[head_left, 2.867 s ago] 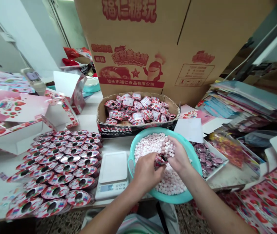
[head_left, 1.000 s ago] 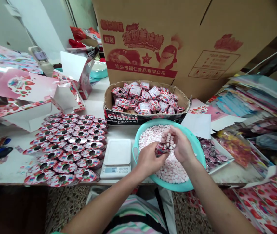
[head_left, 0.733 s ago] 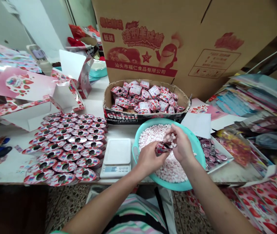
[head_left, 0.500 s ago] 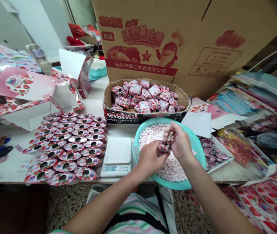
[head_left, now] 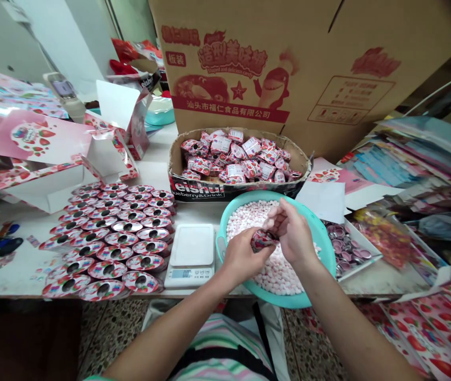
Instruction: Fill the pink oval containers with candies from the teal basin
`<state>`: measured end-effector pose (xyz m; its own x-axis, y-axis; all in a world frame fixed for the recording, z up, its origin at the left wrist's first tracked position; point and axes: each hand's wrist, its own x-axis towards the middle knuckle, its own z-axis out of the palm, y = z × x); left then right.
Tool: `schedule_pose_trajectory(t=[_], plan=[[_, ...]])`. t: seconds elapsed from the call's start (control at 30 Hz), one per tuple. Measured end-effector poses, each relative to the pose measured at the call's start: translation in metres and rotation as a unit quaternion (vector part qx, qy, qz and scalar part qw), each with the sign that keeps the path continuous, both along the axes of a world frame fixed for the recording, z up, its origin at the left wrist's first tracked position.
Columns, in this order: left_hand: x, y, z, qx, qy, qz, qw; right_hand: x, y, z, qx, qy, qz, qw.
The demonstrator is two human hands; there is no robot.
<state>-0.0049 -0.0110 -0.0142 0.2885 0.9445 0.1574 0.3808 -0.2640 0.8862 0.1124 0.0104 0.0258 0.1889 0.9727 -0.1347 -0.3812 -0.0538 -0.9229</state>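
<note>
My left hand (head_left: 242, 254) is closed around a small strawberry-printed candy box (head_left: 263, 240), tilted over a turquoise basin (head_left: 327, 254). My right hand (head_left: 292, 230) is cupped against the box's right end, its fingers curved and apart. I see no candies clearly in that palm, though part of it is hidden. Small pale pink and white candies (head_left: 279, 278) fill the basin below both hands.
Rows of upright printed boxes (head_left: 108, 254) with round holes stand left of a white digital scale (head_left: 191, 246). Behind the basin sits a cut-down carton (head_left: 201, 191) of small packs. A tray of round purplish caps (head_left: 342, 246) lies right. A big cardboard box (head_left: 225, 119) blocks the back.
The candies that showed in my right palm are gone from sight. The candy box in my left hand has turned and shifted slightly left. The surroundings are unchanged.
</note>
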Motion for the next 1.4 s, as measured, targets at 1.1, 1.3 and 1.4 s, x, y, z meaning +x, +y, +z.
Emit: schedule_pose_trajectory(t=[1.1,1.3,1.4], plan=[[-0.019,-0.013,0.005,-0.018,-0.144,0.053,0.988,0.037,-0.043,-0.088,0.038,-0.505,0.265,0.82],[-0.019,-0.014,0.007,-0.007,-0.125,0.048,0.991,0.046,-0.027,-0.084,-0.022,-0.35,0.182,0.919],[-0.02,-0.013,0.005,-0.004,-0.114,0.047,0.992,0.053,-0.012,-0.073,-0.116,-0.127,0.078,0.982]])
